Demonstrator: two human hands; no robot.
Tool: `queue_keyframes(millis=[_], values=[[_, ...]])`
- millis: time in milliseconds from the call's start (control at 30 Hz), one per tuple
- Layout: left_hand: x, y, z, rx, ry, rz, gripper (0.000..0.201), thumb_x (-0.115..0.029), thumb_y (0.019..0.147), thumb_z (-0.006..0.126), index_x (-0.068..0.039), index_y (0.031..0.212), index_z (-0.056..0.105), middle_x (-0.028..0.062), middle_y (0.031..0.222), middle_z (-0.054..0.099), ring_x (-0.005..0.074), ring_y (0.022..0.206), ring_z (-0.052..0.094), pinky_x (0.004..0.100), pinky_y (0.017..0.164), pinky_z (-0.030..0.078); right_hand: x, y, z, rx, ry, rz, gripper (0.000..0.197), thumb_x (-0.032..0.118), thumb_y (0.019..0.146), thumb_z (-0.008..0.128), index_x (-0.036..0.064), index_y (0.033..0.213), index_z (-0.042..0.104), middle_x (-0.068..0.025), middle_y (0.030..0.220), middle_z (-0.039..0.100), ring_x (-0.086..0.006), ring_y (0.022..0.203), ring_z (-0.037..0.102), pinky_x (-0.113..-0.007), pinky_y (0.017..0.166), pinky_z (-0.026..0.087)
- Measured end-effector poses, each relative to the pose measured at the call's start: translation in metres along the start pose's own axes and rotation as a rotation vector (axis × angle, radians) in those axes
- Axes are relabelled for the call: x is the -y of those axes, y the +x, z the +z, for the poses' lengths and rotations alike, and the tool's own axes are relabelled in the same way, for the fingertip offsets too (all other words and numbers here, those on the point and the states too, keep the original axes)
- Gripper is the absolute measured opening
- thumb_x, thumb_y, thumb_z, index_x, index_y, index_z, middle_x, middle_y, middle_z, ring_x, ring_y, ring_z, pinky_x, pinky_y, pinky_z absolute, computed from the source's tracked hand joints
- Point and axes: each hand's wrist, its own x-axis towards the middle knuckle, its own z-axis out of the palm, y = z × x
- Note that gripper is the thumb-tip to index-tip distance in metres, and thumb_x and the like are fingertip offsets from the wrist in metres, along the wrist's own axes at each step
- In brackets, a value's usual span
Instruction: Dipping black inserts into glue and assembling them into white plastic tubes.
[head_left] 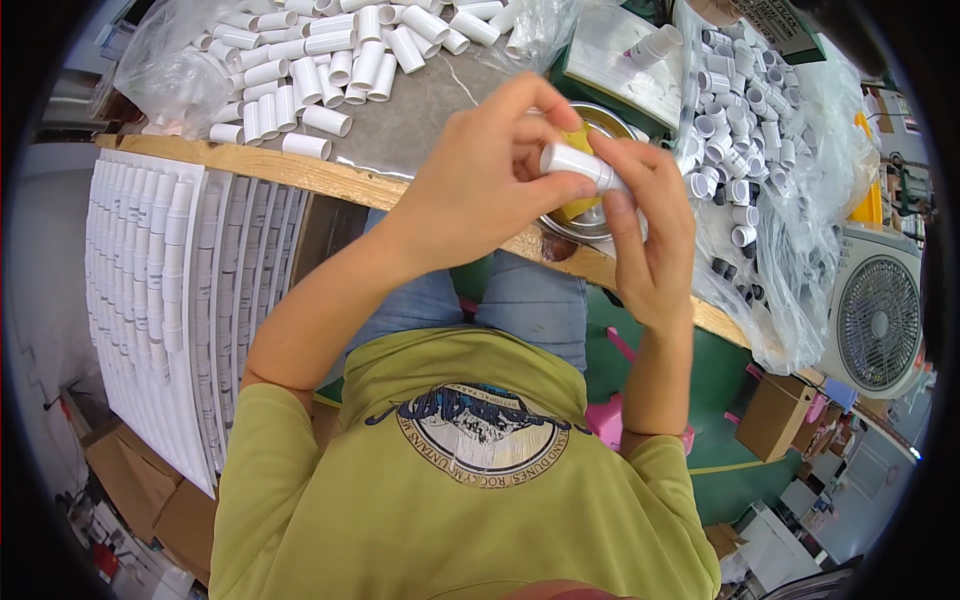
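Note:
A small white plastic tube (567, 162) lies sideways between my hands, above the table's near edge. My left hand (480, 172) is closed round its left end, thumb along the near side. The fingertips and thumb of my right hand (648, 205) pinch its right end, partly hiding a narrower white part there. Beneath them is a round metal bowl (612, 122) with a yellow piece (578, 208) in it, largely covered by my fingers; I cannot make out its kind.
White tubes (365, 65) are heaped on plastic at the back left. To the right, small white caps (735, 110) fill a clear bag (790, 270). One tube stands on a green-edged block (620, 68). Stacked trays of printed tubes (140, 250) stand left; a fan (878, 318) is right.

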Motion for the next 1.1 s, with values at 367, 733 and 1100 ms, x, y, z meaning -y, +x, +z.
queue_keyframes(millis=[367, 733, 1100], values=[[0.045, 0.185, -0.004, -0.194, 0.636, 0.508, 0.031, -0.019, 0.086, 0.055, 0.003, 0.108, 0.055, 0.0299, 0.093, 0.062, 0.0453, 0.090, 0.060, 0.0455, 0.078, 0.048, -0.084, 0.083, -0.020, -0.208, -0.372, 0.255, 0.041, 0.016, 0.083, 0.068, -0.0055, 0.113, 0.050, -0.0190, 0.102, 0.065, -0.0290, 0.091, 0.067, -0.036, 0.076, 0.052], [-0.004, 0.068, -0.055, 0.586, -0.060, -0.232, 0.037, -0.011, 0.084, 0.066, 0.003, 0.117, 0.059, 0.0057, 0.082, 0.066, 0.0076, 0.068, 0.061, 0.0180, 0.057, 0.048, -0.016, 0.027, -0.014, -0.055, 0.165, 0.285, 0.042, 0.010, 0.086, 0.064, 0.0002, 0.125, 0.050, -0.0003, 0.084, 0.055, -0.0050, 0.076, 0.049, -0.020, 0.065, 0.040], [-0.026, 0.009, -0.007, 0.129, 0.747, 0.485, 0.036, -0.003, 0.071, 0.073, 0.001, 0.104, 0.059, 0.0100, 0.087, 0.061, 0.0135, 0.072, 0.061, 0.0258, 0.056, 0.046, 0.020, -0.001, 0.006, -0.049, 0.281, 0.235, 0.019, 0.005, 0.088, 0.062, -0.0023, 0.104, 0.054, -0.0086, 0.089, 0.064, -0.0046, 0.077, 0.058, -0.018, 0.057, 0.044]])
